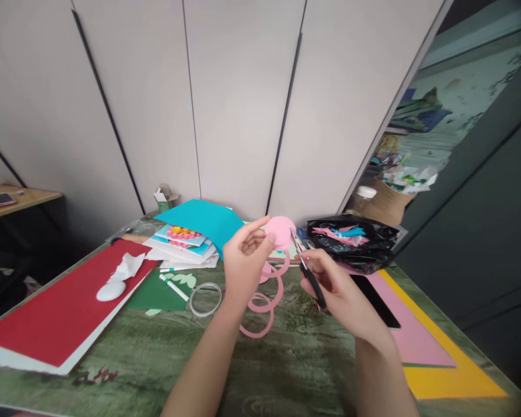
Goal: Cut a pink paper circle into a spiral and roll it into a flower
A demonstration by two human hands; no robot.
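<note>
Between the fingers and thumb of my left hand (249, 255) is a round pink paper disc (281, 231), held up above the table. A pair of scissors (310, 281) with black handles is gripped in my right hand (336, 286), its metal blades at the right edge of the disc. From the disc hangs a long curling pink paper strip (260, 330), which loops down in front of the table. The fingers inside the scissor handles are partly hidden.
A black plastic bag (380, 237) of paper scraps stands behind my right hand. Coloured sheets lie on both sides: red paper (69, 301), blue paper (200, 223), yellow paper (455, 382). A tape roll (190, 301), a green-and-white marker (173, 288) and a black phone (375, 301) lie nearby.
</note>
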